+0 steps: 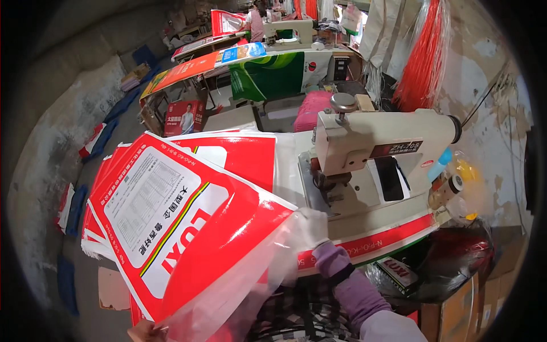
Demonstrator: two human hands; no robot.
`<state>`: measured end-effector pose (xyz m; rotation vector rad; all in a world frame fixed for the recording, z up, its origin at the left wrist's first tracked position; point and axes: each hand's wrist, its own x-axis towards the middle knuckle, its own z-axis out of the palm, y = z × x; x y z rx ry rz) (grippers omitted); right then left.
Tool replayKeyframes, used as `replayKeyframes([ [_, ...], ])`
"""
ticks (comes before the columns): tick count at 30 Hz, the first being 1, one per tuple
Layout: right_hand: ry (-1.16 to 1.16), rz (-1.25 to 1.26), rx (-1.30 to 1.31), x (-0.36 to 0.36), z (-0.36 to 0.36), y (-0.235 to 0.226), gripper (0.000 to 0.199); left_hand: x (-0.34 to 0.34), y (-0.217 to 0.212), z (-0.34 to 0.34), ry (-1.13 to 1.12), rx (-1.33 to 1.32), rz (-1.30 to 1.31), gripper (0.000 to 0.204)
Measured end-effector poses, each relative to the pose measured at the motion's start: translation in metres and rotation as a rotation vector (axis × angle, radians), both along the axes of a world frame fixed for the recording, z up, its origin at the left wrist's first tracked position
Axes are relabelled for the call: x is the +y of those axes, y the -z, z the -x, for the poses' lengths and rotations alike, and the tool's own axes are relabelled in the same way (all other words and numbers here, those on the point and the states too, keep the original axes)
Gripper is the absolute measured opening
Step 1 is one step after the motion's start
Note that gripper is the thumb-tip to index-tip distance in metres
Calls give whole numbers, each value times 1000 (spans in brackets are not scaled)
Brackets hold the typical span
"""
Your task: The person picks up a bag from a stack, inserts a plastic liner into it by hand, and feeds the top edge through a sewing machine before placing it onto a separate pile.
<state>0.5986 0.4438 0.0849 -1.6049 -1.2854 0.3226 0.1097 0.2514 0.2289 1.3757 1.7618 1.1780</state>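
Note:
A red-and-white printed sack (228, 239) lies slanted before me, with a translucent plastic liner (242, 290) sticking out along its near edge. At the bottom of the view my left hand (145, 332), bare and partly cut off, is closed on the sack's near corner. My right hand (310, 227), in a white glove and slightly blurred, is closed at the sack's right end, where the liner comes out. Just beyond that hand stands a cream sewing machine (364, 134); the sack is apart from its needle area. Beneath the held sack is a stack of similar sacks (245, 151).
White and red thread strands (421, 57) hang beside the wall at the right. Boxes (456, 308) and dark plastic flank my right arm. Farther off are a red printed box (183, 118), a pink bundle (312, 108), a green covered table (268, 77) and another sewing machine (289, 33).

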Motion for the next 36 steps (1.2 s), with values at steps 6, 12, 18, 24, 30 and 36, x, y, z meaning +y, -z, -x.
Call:
replayKeyframes([
  [6,-240,-176,-674,13,-22,-52,28,-16,-36,-39,514,1188,96,8],
  [12,-984,-362,-585,-46,107,-161,30,200,-78,209,24,958,-454,42],
  [18,-489,347,618,-116,73,-134,36,476,-128,-109,398,1207,-598,25],
  [24,230,132,507,-236,-4,24,34,421,41,-409,1343,771,-579,35],
  [30,197,230,-198,-306,-26,29,45,421,117,-443,1524,460,-524,28],
  [36,99,338,274,-325,-41,159,46,384,112,-467,1400,861,-702,28],
])
